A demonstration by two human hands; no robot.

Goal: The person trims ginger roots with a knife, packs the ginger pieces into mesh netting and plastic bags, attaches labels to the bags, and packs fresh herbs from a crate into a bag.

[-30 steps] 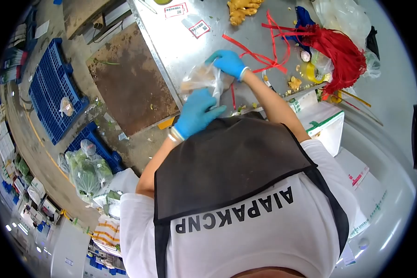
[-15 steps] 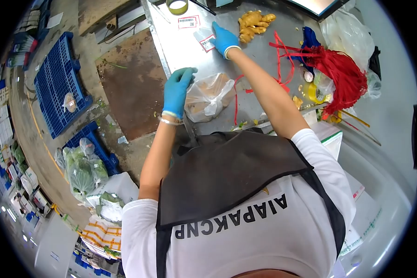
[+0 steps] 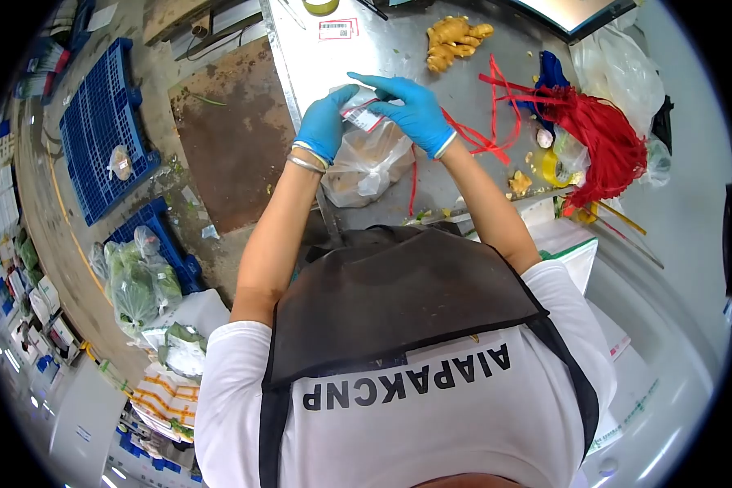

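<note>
A small label with a red border and barcode (image 3: 363, 119) is held over a knotted clear plastic bag (image 3: 368, 169) with pale brown lumps inside. My left hand (image 3: 325, 127), in a blue glove, pinches the label's left side. Also gloved in blue, my right hand (image 3: 415, 112) grips the label's right side between thumb and fingers, its index finger stretched out above. The bag lies on the metal table (image 3: 398, 41) just below both hands. A second barcode label (image 3: 337, 29) lies flat farther back. Knobbly ginger (image 3: 455, 42) rests to its right.
Red ribbons (image 3: 602, 138) are heaped at the table's right, with a yellow tape roll (image 3: 555, 168) beside them. A screen (image 3: 581, 12) stands at the back right. On the floor to the left are a blue pallet (image 3: 102, 130) and bagged green vegetables (image 3: 138, 281).
My right hand has brought the label from the tabletop back toward me, over the bag. My left hand has moved up and right to meet it and now holds the label too.
</note>
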